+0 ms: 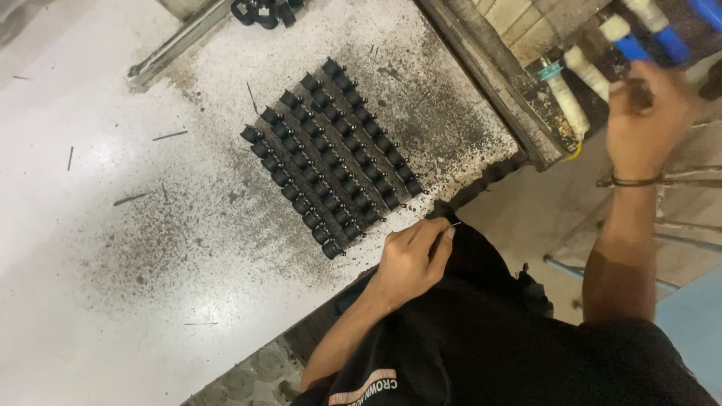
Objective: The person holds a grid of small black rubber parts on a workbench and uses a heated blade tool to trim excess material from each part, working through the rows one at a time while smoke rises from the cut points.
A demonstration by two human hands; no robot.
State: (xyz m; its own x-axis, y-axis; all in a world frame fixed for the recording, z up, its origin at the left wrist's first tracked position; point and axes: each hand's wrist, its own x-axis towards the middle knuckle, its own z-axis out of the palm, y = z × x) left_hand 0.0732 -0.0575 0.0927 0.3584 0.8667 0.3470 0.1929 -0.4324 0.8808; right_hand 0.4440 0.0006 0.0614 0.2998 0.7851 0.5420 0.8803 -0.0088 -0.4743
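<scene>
Down near the table's front edge, the left hand point(410, 259) pinches a thin metal pin point(453, 224) between thumb and forefinger, fingers closed on it; only a short length shows, its long axis running up and to the right, the free tip pointing away from the person. The pin sits just off the lower right corner of a block of small black parts point(329, 156), close but not touching. Those parts stand in tight parallel rows, and the whole block lies diagonally, its long rows running from upper left down to lower right, the nearest corner close to the table's edge.

The right hand point(647, 124) is raised well apart, off the table to the right, up against white and blue cylindrical handles point(628, 41) on a machine. It is blurred, and whether it grips anything cannot be told. A thin band circles its wrist.

The white table point(90, 240) is speckled dark around the block, with a few loose pins scattered across it point(169, 136). Broad open surface spreads to the left and below the block. To the right the room is tight: a grimy machine frame point(481, 75) runs diagonally along that side, and the table's edge cuts in just beneath the left hand. More black parts point(263, 11) sit at the top edge.
</scene>
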